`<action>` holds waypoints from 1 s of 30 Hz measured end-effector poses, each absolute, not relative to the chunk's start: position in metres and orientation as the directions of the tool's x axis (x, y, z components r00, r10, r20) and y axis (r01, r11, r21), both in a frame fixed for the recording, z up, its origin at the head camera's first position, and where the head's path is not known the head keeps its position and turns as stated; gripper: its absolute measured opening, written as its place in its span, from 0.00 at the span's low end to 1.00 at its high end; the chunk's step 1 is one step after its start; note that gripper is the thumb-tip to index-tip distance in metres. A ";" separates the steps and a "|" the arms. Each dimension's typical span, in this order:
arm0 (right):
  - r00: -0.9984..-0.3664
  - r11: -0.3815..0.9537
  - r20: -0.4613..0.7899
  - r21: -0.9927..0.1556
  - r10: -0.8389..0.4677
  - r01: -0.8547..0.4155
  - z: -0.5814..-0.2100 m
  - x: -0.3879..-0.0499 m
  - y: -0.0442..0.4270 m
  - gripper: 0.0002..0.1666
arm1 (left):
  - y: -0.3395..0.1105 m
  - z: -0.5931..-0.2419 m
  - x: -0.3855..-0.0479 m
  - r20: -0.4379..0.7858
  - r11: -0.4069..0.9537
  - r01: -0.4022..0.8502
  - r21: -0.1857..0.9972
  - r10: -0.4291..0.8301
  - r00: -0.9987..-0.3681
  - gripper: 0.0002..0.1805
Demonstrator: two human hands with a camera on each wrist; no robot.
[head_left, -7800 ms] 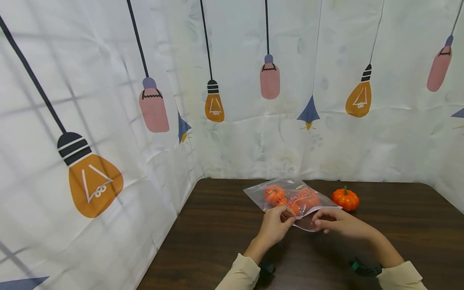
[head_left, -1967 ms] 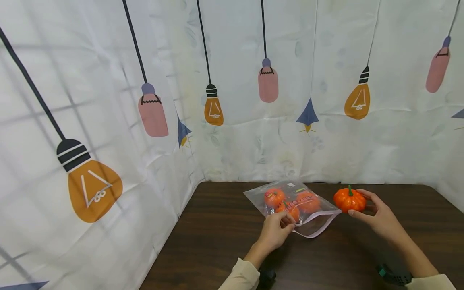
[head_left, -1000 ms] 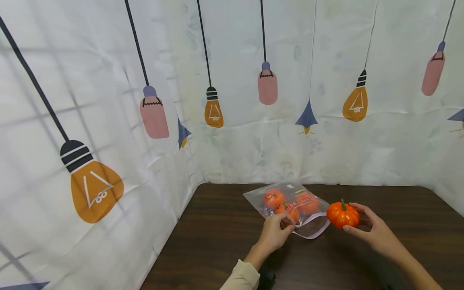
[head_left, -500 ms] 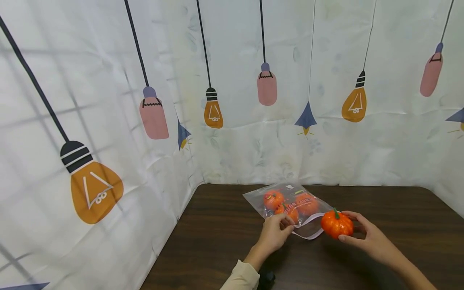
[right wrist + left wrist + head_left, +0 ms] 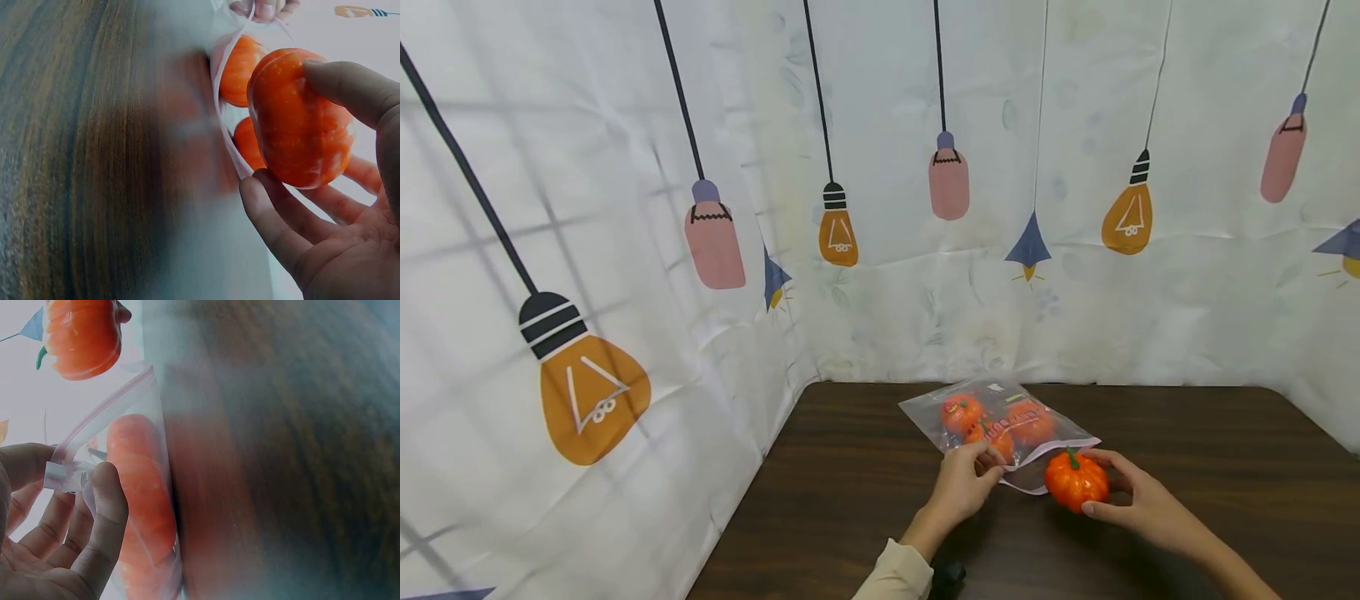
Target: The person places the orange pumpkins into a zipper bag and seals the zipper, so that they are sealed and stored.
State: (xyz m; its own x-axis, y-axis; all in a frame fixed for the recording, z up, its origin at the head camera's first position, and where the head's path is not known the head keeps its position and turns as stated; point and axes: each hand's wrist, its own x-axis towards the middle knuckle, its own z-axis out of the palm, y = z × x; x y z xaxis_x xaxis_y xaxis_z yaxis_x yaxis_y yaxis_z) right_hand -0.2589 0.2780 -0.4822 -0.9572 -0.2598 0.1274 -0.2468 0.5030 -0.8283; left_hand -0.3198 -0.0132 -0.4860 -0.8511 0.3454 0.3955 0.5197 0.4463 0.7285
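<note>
A clear zip bag (image 5: 925, 408) with several orange pumpkins inside lies on the table. My left hand (image 5: 962, 482) pinches the bag's edge near its slider; in the left wrist view the thumb and fingers of that hand (image 5: 69, 531) hold the slider end (image 5: 57, 476). My right hand (image 5: 1150, 504) grips an orange pumpkin with a green stem (image 5: 1075, 481) between thumb and fingers, at the bag's mouth. In the right wrist view this pumpkin (image 5: 300, 122) is in front of the parted rim (image 5: 229, 140), with two bagged pumpkins behind it.
The dark wooden table (image 5: 842, 467) extends to both sides of the bag. A white curtain (image 5: 895, 317) printed with hanging lamps stands behind and to the left. A small black object (image 5: 949, 577) is beside my left wrist.
My right hand has taken hold of the loose pumpkin and moved it left and nearer, to the bag's mouth. My left hand keeps its pinch on the bag's edge.
</note>
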 end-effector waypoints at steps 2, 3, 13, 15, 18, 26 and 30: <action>-0.951 0.501 0.138 -0.824 -0.277 -0.265 -0.483 -0.260 0.277 0.41 | -0.014 -0.486 -0.319 0.393 0.448 0.518 0.729 0.346 -0.852 0.03; -0.951 0.506 0.138 -0.820 -0.278 -0.267 -0.483 -0.260 0.276 0.42 | -0.014 -0.486 -0.319 0.392 0.448 0.517 0.729 0.347 -0.852 0.03; -0.946 0.524 0.119 -0.808 -0.302 -0.269 -0.486 -0.267 0.270 0.44 | -0.013 -0.484 -0.317 0.376 0.449 0.498 0.741 0.338 -0.863 0.04; -0.947 0.529 0.114 -0.807 -0.299 -0.264 -0.486 -0.267 0.268 0.44 | -0.014 -0.484 -0.317 0.378 0.448 0.501 0.741 0.339 -0.862 0.04; -0.953 0.547 0.105 -0.798 -0.283 -0.251 -0.487 -0.267 0.265 0.44 | -0.014 -0.484 -0.316 0.384 0.444 0.506 0.740 0.339 -0.859 0.04; -0.967 0.609 0.125 -0.757 -0.222 -0.238 -0.488 -0.270 0.258 0.45 | -0.014 -0.483 -0.317 0.373 0.445 0.499 0.744 0.343 -0.862 0.04; -0.973 0.630 0.133 -0.743 -0.190 -0.225 -0.490 -0.272 0.253 0.46 | -0.015 -0.483 -0.316 0.359 0.443 0.487 0.752 0.345 -0.867 0.03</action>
